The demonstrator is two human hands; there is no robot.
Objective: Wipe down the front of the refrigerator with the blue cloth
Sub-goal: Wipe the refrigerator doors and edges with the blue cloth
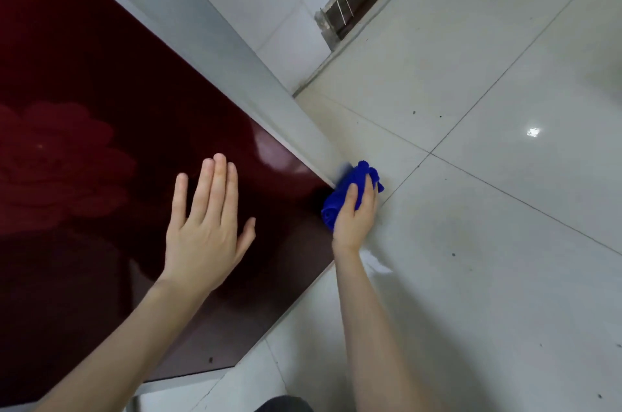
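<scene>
the left hand (205, 226) lies flat and wide open on the dark red refrigerator front (101, 74), fingers together and thumb splayed, holding nothing. it looks placed there as a brace, steadying the person while they lean low toward the bottom of the door. the right hand (353, 216) is closed around the blue cloth (353, 182), which is bunched into a wad rather than spread flat; the fingers press it from behind against the lower corner of the door, right where the red panel meets its pale side edge. bunching gives a firm pad for pushing into a corner, though it covers little surface per stroke. the cloth sits just beyond the right hand's fingertips, well to the right of the braced left hand, and close above the tiled floor (488, 243).

the cloth is a vivid blue, soft and plush-looking, with folds spilling out past the fingers. the door is glossy, with a faint flower pattern to the left of the left hand and soft reflections near the cloth.
</scene>
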